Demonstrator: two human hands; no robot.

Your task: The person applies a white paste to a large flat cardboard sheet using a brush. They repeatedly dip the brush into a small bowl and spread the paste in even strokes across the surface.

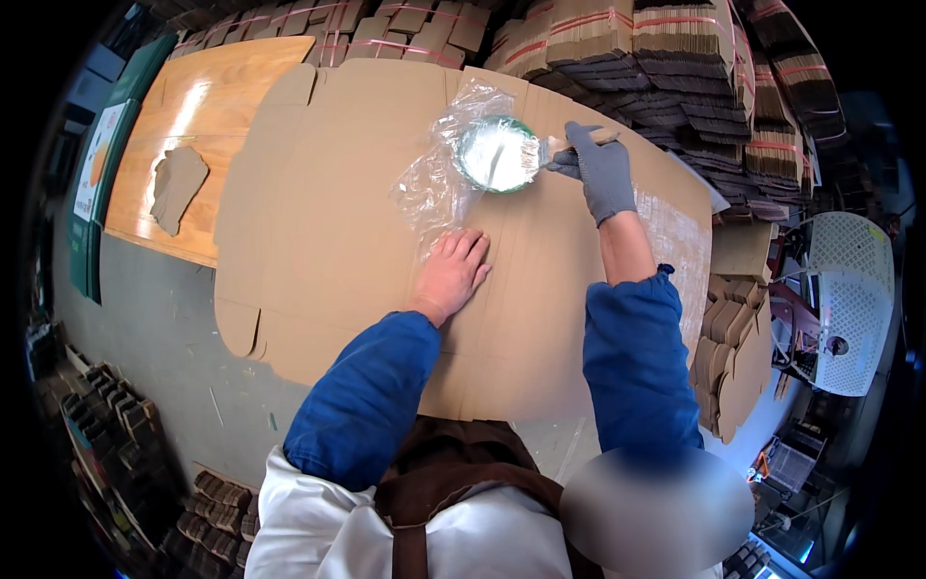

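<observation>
In a grey glove, my right hand (600, 172) grips the wooden handle of a flat paintbrush (547, 152). The brush's pale bristles lie over the rim of a round green-edged tub (497, 156) of glossy white stuff. Crumpled clear plastic film (432, 172) spreads under and to the left of the tub. My bare left hand (453, 270) rests flat, fingers stretched, on a big sheet of brown cardboard (347, 222), just below the film. The tub and film sit on this sheet too.
A wooden tabletop (227, 106) with a torn cardboard scrap (179, 188) on it stands at the left, beside a green panel (116, 145). Strapped stacks of cardboard (675, 48) line the far side. Cut cardboard pieces (733, 338) and a white perforated guard (849, 299) are at the right.
</observation>
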